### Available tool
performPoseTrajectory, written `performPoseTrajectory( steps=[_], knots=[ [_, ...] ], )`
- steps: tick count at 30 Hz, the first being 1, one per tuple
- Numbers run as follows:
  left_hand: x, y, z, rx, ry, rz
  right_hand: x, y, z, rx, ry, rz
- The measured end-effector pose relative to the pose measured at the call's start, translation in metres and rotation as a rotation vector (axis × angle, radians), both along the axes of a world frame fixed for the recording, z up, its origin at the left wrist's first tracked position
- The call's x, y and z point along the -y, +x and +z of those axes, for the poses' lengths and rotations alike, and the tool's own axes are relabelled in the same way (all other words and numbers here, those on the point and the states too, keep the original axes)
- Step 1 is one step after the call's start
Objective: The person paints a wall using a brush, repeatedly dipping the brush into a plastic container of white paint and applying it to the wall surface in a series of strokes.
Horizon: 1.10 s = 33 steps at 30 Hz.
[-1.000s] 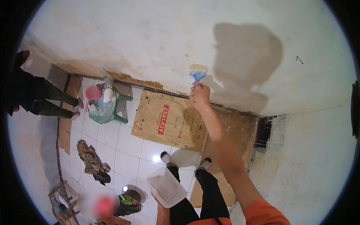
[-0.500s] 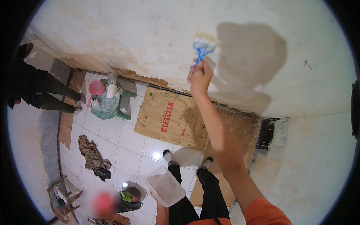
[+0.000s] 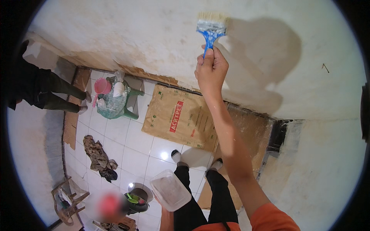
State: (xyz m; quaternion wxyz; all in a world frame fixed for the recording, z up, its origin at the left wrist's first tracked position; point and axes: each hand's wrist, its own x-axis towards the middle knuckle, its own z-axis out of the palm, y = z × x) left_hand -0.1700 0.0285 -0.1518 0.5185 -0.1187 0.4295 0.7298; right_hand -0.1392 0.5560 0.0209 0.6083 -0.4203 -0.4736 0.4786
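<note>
A wide paintbrush (image 3: 211, 30) with a blue, paint-smeared handle is pinched in my right hand (image 3: 211, 71), thumb and fingers closed on the handle. Its pale bristles point up, at the patchy white wall (image 3: 154, 42). Low in the view, my left hand (image 3: 166, 218) holds a translucent rectangular plastic container (image 3: 170, 191) with a whitish inside. Most of that hand's fingers are hidden beneath the container. My right arm's shadow falls on the wall to the right of the brush.
Flattened brown sacking (image 3: 200, 119) covers tiles beside the wall. A green stool (image 3: 111, 104) carries a pink dipper (image 3: 102, 86). Crumpled dark cloth (image 3: 99, 158), a black bucket (image 3: 137, 204) and a wooden chair (image 3: 65, 204) stand or lie leftward. Another person (image 3: 46, 88) stands far left.
My right hand has moved the brush upward along the wall, and its bristles now look straighter. The container stays in my left hand, nearly unmoved. The view has shifted slightly.
</note>
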Motion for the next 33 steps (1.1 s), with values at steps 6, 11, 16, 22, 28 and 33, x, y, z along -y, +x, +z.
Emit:
performPoseTrajectory(
  steps=[6,11,16,22,28,33],
  knots=[
    [-0.015,0.000,0.005,0.018,0.017,-0.040,-0.020,-0.005,-0.090,-0.102,-0.208,0.064],
    [-0.018,0.002,0.003,0.023,0.029,-0.058,-0.010,0.001,-0.108,-0.407,-0.855,0.072],
    [-0.014,0.000,0.001,0.023,0.021,-0.040,-0.008,0.026,-0.013,-0.333,-0.605,0.094],
    [-0.012,-0.003,0.000,0.016,0.018,-0.035,-0.004,0.026,-0.032,-0.110,-0.167,0.030],
    [-0.015,0.001,-0.013,0.033,0.043,-0.071,-0.015,0.044,-0.157,-0.218,-0.737,0.028],
    [-0.018,0.006,-0.006,0.007,0.041,-0.096,-0.004,0.092,-0.094,-0.281,-0.723,0.072]
  ],
)
